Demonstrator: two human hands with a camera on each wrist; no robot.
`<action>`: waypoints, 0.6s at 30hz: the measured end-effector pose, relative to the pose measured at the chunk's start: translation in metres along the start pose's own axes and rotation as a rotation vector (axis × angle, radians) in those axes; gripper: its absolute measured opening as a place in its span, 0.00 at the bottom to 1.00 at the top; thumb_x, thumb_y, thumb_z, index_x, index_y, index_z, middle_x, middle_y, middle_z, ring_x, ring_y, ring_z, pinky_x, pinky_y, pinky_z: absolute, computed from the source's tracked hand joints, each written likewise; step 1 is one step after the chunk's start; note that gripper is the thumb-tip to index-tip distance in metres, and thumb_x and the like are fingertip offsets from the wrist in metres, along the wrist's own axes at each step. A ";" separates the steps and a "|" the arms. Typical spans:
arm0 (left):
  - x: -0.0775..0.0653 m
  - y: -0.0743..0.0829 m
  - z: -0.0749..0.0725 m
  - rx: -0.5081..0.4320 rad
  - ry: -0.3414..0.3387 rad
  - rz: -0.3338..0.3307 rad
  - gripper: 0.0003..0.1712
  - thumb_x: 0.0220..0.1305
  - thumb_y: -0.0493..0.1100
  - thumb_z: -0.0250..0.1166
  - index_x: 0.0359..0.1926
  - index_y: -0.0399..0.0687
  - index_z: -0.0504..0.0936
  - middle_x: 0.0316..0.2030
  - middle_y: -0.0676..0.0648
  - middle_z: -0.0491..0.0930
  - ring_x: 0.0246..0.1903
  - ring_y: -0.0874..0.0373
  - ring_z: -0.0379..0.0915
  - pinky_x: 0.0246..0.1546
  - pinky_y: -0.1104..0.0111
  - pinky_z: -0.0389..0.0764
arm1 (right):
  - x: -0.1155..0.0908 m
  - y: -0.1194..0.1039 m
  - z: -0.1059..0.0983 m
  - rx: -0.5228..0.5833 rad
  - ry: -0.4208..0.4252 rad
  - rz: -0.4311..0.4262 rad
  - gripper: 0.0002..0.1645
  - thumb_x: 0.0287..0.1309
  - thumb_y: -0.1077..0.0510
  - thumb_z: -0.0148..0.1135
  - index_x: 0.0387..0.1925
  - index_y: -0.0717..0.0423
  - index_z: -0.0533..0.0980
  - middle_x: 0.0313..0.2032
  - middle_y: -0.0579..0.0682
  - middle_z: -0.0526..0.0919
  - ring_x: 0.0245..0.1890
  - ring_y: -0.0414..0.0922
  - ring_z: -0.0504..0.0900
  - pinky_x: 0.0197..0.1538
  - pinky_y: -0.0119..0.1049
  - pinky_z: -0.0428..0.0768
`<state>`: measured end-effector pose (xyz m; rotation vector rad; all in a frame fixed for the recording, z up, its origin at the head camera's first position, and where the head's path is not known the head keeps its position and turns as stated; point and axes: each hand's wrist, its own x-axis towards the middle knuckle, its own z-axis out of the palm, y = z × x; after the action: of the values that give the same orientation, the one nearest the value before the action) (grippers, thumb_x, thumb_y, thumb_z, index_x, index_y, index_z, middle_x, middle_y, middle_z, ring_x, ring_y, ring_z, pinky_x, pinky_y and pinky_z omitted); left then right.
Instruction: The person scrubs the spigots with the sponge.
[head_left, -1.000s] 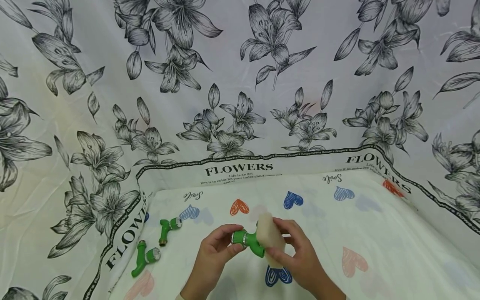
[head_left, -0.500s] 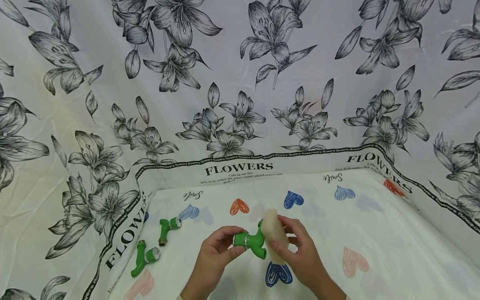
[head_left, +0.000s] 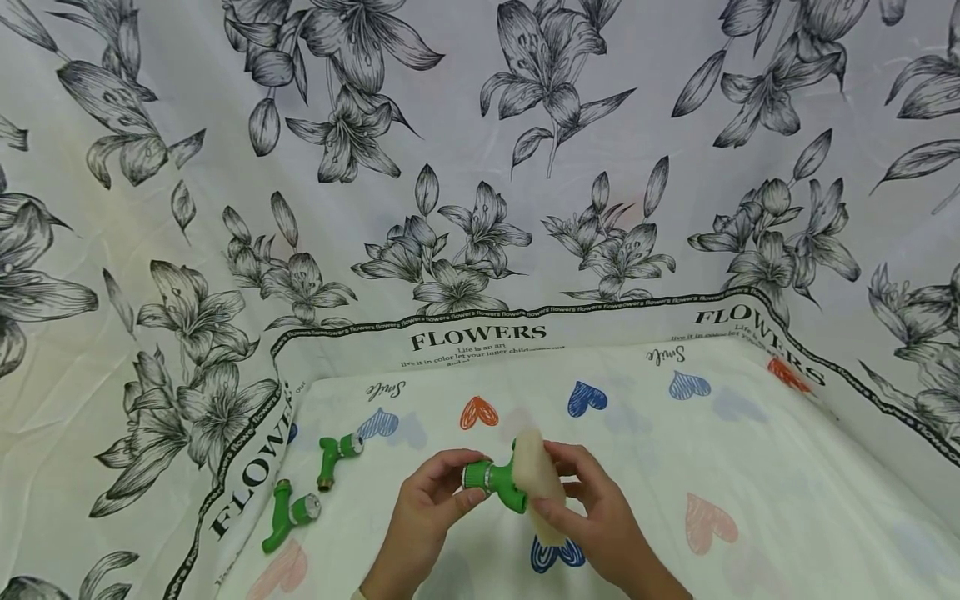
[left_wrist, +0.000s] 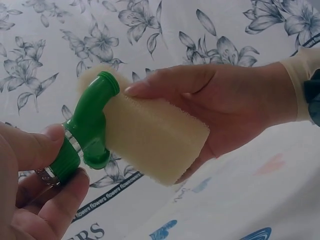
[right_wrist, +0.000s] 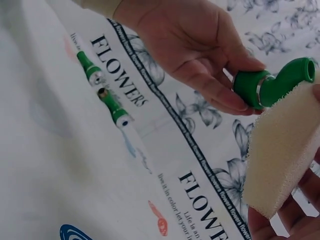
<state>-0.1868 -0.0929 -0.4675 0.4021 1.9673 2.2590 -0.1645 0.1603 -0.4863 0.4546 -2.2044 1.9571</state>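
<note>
A green faucet (head_left: 506, 483) with a silver ring is held up over the cloth. My left hand (head_left: 431, 504) pinches its ribbed knob end between thumb and fingers. In my right hand (head_left: 600, 508) is a cream-coloured sponge (head_left: 538, 475), gripped by its edges, thumb on the near side. The sponge (left_wrist: 155, 135) lies against the faucet body (left_wrist: 92, 107) in the left wrist view, behind the curved spout. From the right wrist view, the sponge's (right_wrist: 282, 150) porous face shows, with the faucet's (right_wrist: 285, 82) open end above it.
Two more green faucets lie at the left on the cloth: one with a brass end (head_left: 333, 458), and a longer curved one (head_left: 288, 517). The white cloth (head_left: 637, 467) has printed hearts. A flower-printed curtain (head_left: 480, 167) rises behind and at the sides.
The sponge moved up and right off the faucet body half a second ago, then came back down and left over it. The left hand kept its pinch on the knob; the two other faucets stayed put.
</note>
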 end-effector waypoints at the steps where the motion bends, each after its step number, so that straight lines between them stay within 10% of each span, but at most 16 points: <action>1: 0.000 0.000 0.000 -0.001 0.001 0.001 0.27 0.66 0.34 0.78 0.64 0.34 0.81 0.62 0.34 0.80 0.61 0.42 0.80 0.61 0.56 0.83 | 0.000 -0.001 -0.001 0.014 -0.008 0.007 0.34 0.68 0.56 0.77 0.71 0.39 0.76 0.62 0.45 0.81 0.58 0.53 0.79 0.59 0.41 0.85; 18: 0.000 0.001 0.002 -0.002 0.054 0.003 0.26 0.65 0.31 0.78 0.62 0.37 0.83 0.61 0.34 0.80 0.61 0.45 0.80 0.61 0.56 0.83 | -0.005 -0.002 -0.002 0.048 -0.116 -0.142 0.34 0.71 0.63 0.72 0.74 0.44 0.74 0.64 0.50 0.79 0.59 0.52 0.79 0.60 0.41 0.84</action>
<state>-0.1866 -0.0913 -0.4665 0.3482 1.9903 2.2971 -0.1592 0.1630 -0.4858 0.7279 -2.1290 1.9585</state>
